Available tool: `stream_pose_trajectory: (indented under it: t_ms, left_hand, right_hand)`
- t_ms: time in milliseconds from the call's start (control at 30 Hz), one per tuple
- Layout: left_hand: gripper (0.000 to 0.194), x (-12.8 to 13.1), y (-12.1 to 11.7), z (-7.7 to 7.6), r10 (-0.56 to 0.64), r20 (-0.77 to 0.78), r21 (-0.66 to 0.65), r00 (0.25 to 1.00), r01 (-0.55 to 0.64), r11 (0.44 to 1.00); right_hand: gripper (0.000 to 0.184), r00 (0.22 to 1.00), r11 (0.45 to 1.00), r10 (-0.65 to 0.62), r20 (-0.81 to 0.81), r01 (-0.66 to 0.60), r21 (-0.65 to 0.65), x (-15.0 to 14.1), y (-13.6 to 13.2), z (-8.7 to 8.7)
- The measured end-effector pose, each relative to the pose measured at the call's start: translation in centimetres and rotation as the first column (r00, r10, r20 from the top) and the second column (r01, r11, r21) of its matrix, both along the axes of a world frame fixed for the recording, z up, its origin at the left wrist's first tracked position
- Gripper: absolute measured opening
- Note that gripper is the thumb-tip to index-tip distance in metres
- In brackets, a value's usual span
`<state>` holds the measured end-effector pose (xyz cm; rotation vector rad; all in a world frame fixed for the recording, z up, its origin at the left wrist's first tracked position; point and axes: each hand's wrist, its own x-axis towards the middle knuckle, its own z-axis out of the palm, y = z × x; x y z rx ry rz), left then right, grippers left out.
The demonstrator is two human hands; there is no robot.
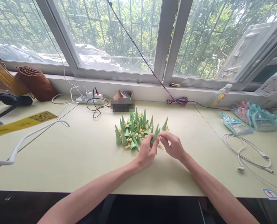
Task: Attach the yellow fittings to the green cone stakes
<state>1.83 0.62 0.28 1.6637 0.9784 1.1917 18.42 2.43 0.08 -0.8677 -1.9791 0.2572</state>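
My left hand (148, 149) is closed around a green plastic watering spike (156, 133), its pointed tip upward. Close against that spike, my right hand (174, 146) has thumb and forefinger pinched together; what they hold is too small to make out. A heap of similar green spikes (125, 132), many with small yellow valves (128, 146), lies just beyond and left of my left hand. Some spikes stand tip up, others lie on their sides. One separate spike (165, 123) stands behind my right hand. A loose yellow valve (160, 146) rests on the table between my hands.
Behind the heap are a small open cardboard box (123, 95) and a power strip (91, 99) with cables. At right lie a coiled white cable (242, 152), bagged pastel items (257, 115) and a bottle (220, 95). A yellow strap (23, 124) crosses the left side.
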Motion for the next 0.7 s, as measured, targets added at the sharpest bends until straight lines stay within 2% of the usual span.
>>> stream_pose_trajectory:
  t_ms: [100, 233, 433, 700]
  left_hand:
    - [0.029, 0.08, -0.09, 0.35, 0.002, 0.108, -0.105, 0.994, 0.009, 0.994]
    - [0.032, 0.11, 0.01, 0.24, 0.008, 0.139, -0.148, 0.990, 0.013, 0.989]
    - [0.034, 0.19, 0.27, -0.40, -0.008, 0.124, -0.127, 0.992, 0.024, 0.992]
    - [0.029, -0.19, 0.33, -0.16, -0.010, -0.004, -0.019, 1.000, 0.010, 1.000]
  right_hand:
    - [0.014, 0.999, 0.999, 0.040, 0.037, -0.040, 0.007, 0.07, 0.00, -0.15]
    - [0.016, 0.994, 0.998, 0.066, 0.091, -0.067, 0.015, 0.12, 0.05, -0.40]
    - [0.014, 0.992, 0.996, 0.053, 0.118, -0.060, 0.063, 0.06, 0.05, -0.39]
    - [0.014, 0.993, 0.998, 0.056, 0.101, -0.057, 0.010, 0.00, -0.06, -0.64]
